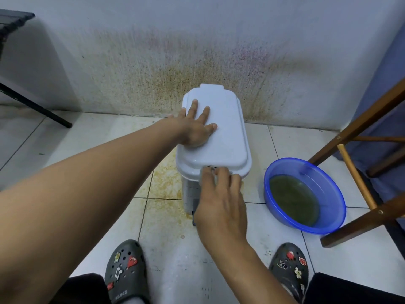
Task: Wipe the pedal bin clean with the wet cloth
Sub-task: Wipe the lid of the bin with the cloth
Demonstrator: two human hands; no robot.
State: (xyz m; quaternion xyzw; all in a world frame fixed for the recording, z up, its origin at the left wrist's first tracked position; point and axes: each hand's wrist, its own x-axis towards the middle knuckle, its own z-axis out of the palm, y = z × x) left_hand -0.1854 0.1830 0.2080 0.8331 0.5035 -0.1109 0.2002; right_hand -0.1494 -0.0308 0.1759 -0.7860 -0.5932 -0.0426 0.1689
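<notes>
Pedal bin, white, lid closed, is seen in the head view stood on the stained tile floor against the wall, with a blue basin of murky water just beside it on the right. The lid is pressed by the left hand, laid flat with fingers spread. The wet cloth, mostly hidden, is held against the bin's front just under the lid rim by the right hand, fingers curled together on it.

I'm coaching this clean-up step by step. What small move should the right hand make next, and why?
Probably draw the cloth down the front of the pedal bin. The right hand holds it just under the front rim of the lid, the left hand lies flat on that lid, and the wall below is within reach.
</notes>
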